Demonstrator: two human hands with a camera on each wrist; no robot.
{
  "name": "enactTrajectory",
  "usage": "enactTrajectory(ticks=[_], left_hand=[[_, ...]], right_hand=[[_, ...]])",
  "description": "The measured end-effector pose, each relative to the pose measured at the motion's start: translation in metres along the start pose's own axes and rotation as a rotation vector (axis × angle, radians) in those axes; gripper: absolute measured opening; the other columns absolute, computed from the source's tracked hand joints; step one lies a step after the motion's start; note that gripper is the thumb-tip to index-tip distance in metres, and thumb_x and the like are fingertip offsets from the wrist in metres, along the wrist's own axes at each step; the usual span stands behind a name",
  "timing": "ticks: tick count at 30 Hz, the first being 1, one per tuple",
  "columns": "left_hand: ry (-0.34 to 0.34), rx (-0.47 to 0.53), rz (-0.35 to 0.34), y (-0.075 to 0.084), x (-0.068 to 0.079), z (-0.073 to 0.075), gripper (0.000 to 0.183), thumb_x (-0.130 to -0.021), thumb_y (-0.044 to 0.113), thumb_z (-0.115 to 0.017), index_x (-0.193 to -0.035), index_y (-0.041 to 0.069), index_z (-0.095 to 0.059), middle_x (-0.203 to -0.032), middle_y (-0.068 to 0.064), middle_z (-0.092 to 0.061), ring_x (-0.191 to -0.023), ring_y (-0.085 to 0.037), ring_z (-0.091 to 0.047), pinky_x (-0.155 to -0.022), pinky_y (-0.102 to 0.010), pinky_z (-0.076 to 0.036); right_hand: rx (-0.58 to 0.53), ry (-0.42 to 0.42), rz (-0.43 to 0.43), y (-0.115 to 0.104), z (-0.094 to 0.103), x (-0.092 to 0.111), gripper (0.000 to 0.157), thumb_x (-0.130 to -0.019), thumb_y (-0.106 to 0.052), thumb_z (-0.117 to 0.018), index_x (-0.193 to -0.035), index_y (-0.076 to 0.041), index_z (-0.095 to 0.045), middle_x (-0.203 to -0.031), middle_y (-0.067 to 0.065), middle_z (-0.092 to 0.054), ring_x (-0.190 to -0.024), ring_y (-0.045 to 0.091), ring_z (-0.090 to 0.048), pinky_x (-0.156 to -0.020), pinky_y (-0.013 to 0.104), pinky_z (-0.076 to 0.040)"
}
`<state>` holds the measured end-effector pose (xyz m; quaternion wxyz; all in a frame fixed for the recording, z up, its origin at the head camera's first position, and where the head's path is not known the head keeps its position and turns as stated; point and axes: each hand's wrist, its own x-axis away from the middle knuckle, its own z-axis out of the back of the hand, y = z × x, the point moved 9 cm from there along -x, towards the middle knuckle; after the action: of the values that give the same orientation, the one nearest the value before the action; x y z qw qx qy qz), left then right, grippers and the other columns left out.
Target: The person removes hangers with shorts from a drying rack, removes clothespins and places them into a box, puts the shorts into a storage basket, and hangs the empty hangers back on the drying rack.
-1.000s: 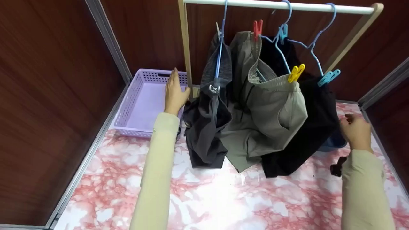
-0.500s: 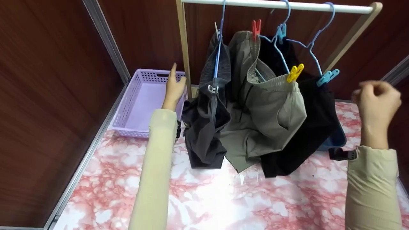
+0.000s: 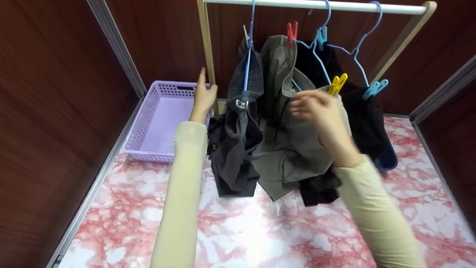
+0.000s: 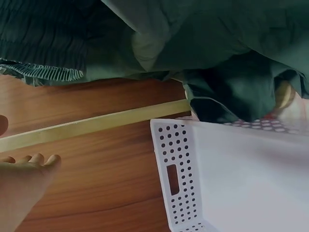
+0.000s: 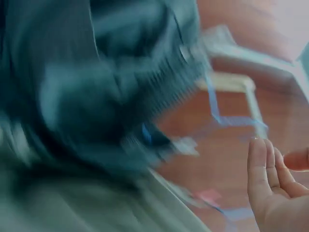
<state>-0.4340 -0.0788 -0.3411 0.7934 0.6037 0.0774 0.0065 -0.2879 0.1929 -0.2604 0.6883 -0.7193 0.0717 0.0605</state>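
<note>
My left hand (image 3: 203,99) is beside the rack's left wooden post (image 3: 206,44), above the edge of a lilac basket (image 3: 139,128). In the left wrist view the post (image 4: 96,124) runs between its thumb and its straight fingers (image 4: 41,162), without a grip. My right hand (image 3: 322,113), blurred, is in front of the grey trousers (image 3: 303,149) and holds nothing; its fingers (image 5: 259,164) look nearly straight in the right wrist view. Dark grey trousers (image 3: 236,149) hang to the left, black ones (image 3: 360,123) to the right, all clipped to blue hangers.
A white rail (image 3: 282,4) carries the hangers. Red (image 3: 292,33), yellow (image 3: 337,85) and light-blue (image 3: 375,89) pegs clip the clothes. A dark blue container (image 3: 388,160) stands behind the black trousers. Brown panels (image 3: 41,111) close in the sides and back of the marbled surface (image 3: 230,230).
My right hand has risen from near the dark blue container at the far right, then swung left to the front of the grey trousers. My left hand has stayed by the post, its fingers moving slightly.
</note>
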Motion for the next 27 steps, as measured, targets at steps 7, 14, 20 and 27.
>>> enactTrajectory(ticks=[7,14,20,27], left_hand=[[0.001,0.003,0.006,0.001,-0.001,-0.003,0.071,-0.092,0.006,-0.044,-0.153,0.017,-0.011,-0.160,-0.007,-0.013,-0.146,-0.022,-0.021,-0.121,-0.033,-0.018],[0.005,0.014,-0.006,0.005,-0.003,-0.004,0.071,-0.091,0.005,-0.044,-0.153,0.014,-0.012,-0.160,-0.007,-0.014,-0.147,-0.020,-0.019,-0.121,-0.029,-0.016],[0.000,0.014,-0.001,0.004,-0.002,-0.003,0.070,-0.091,0.004,-0.044,-0.153,0.014,-0.013,-0.160,-0.008,-0.014,-0.147,-0.021,-0.017,-0.121,-0.030,-0.016],[-0.019,0.055,0.024,0.002,-0.001,-0.002,0.071,-0.091,0.005,-0.043,-0.153,0.016,-0.010,-0.161,-0.004,-0.013,-0.147,-0.019,-0.016,-0.121,-0.029,-0.018]], right_hand=[[-0.221,-0.097,-0.206,0.041,-0.050,-0.018,0.038,-0.099,-0.007,-0.039,-0.132,0.010,-0.044,-0.102,0.003,-0.068,-0.099,0.013,-0.064,-0.093,0.025,-0.051],[-0.203,-0.103,-0.238,0.043,-0.077,-0.034,0.043,-0.101,-0.016,-0.036,-0.141,0.001,-0.039,-0.146,0.017,-0.043,-0.133,0.022,-0.044,-0.118,0.035,-0.023],[-0.146,-0.070,-0.195,0.045,-0.087,-0.041,0.043,-0.099,-0.014,-0.043,-0.139,0.001,-0.043,-0.142,0.017,-0.048,-0.133,0.021,-0.042,-0.115,0.032,-0.024],[-0.040,-0.064,-0.125,0.041,-0.101,-0.045,0.042,-0.093,-0.013,-0.057,-0.132,0.002,-0.052,-0.126,0.013,-0.057,-0.098,0.007,-0.054,-0.089,0.017,-0.043]])
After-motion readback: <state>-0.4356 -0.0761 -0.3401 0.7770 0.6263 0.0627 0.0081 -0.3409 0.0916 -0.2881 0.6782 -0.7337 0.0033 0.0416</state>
